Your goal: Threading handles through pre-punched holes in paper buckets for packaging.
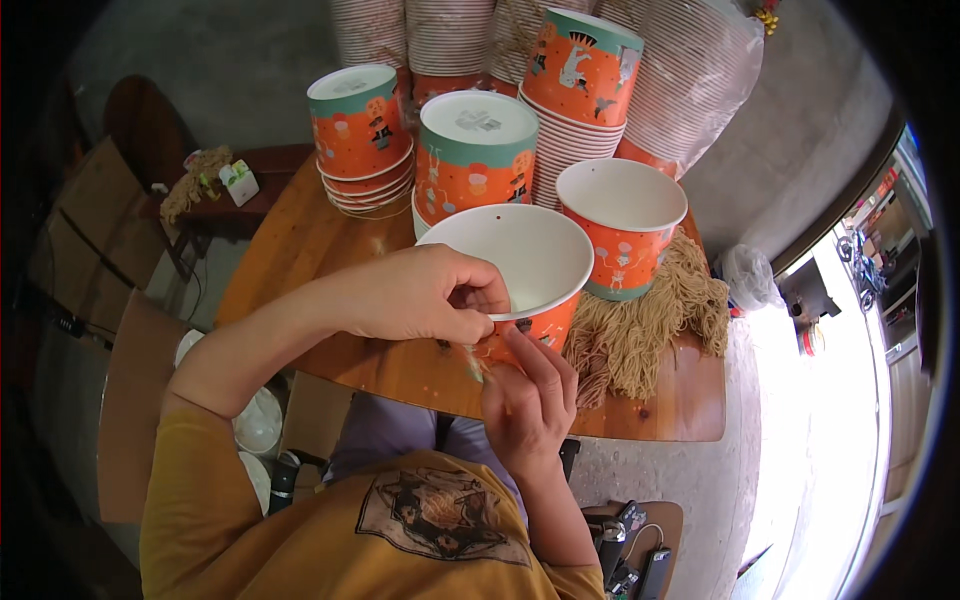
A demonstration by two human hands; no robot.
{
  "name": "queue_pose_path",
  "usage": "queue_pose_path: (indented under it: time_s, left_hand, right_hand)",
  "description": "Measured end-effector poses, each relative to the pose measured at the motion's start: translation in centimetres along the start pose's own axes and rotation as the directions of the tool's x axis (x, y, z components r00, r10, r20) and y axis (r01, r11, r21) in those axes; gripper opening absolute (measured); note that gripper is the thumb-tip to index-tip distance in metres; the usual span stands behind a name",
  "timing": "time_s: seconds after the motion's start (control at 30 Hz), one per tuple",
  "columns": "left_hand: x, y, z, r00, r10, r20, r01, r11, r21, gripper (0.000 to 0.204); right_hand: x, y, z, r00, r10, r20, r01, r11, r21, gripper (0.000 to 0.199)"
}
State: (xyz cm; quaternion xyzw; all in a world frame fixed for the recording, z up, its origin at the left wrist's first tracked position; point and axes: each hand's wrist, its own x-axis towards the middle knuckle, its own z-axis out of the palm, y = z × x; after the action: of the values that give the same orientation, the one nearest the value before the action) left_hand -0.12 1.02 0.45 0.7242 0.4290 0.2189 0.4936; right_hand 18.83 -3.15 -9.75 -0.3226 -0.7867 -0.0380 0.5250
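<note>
A paper bucket (548, 262), white inside and orange with printed figures outside, stands upright at the table's near edge. My left hand (422, 290) reaches over its near rim, curled fingers inside and thumb at the outside, pinching the rim. Just below, my right hand (528, 405) is closed against the bucket's outer wall, fingertips pressed together; anything between them is too small to make out. A small dark hole shows under the far rim. To the right, a second upright bucket (628, 235) rests beside a heap of tan cords (650, 330).
Behind stand upside-down bucket stacks (478, 165), (358, 125) and a taller stack (585, 75). Plastic-wrapped stacks (700, 80) rise at the back. The wooden table (280, 265) ends near my lap. At left are a cardboard box (145, 400) and a bench (275, 165) with more cords.
</note>
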Motion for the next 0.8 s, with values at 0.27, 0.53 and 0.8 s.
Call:
queue_pose_path:
  time_s: [0.27, 0.53, 0.8]
  left_hand:
    - [-0.2, 0.0, 0.2, 1.0, -0.007, -0.004, 0.007, 0.999, -0.043, 0.016]
    - [-0.3, -0.6, 1.0, 0.999, 0.013, 0.033, -0.009, 0.991, -0.131, 0.021]
    - [-0.3, 0.0, 1.8, 0.999, 0.011, 0.044, -0.004, 0.989, -0.146, 0.028]
  right_hand:
    - [0.0, -0.1, -0.3, 0.992, 0.089, 0.091, -0.113, 0.946, 0.305, 0.018]
    - [1.5, -1.0, -1.4, 0.706, 0.612, 0.357, -0.672, 0.42, 0.609, 0.01]
    - [1.5, -0.7, -1.4, 0.656, 0.669, 0.349, -0.681, 0.326, 0.656, 0.012]
